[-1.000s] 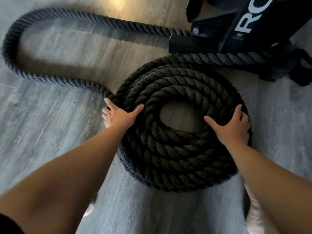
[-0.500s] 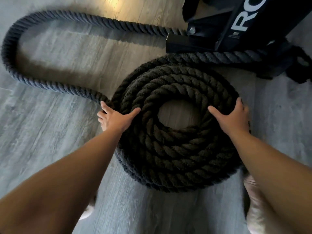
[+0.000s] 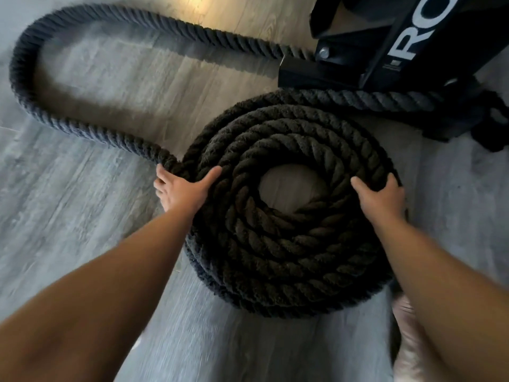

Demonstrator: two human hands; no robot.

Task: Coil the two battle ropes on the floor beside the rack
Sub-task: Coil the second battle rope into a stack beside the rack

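Note:
A thick black battle rope lies wound into a stacked round coil [image 3: 286, 244] on the grey floor in front of me. My left hand [image 3: 181, 190] grips the coil's left edge, fingers wrapped over the outer turns where the loose rope joins. My right hand [image 3: 381, 197] clasps the coil's right side, thumb on top. An uncoiled length of rope [image 3: 30, 106] loops out to the far left and runs back to the black rack base [image 3: 358, 64]. Another stretch of rope [image 3: 371, 99] runs along the rack's foot.
The black rack with white lettering [image 3: 413, 37] stands at the top right, close behind the coil. More dark rope or strap [image 3: 495, 128] bunches at the right edge. Wood-grain floor [image 3: 82, 202] spreads to the left and below.
The coil and both hands have shifted slightly up and away from me, closer to the rack. Both hands keep their hold on the coil's sides.

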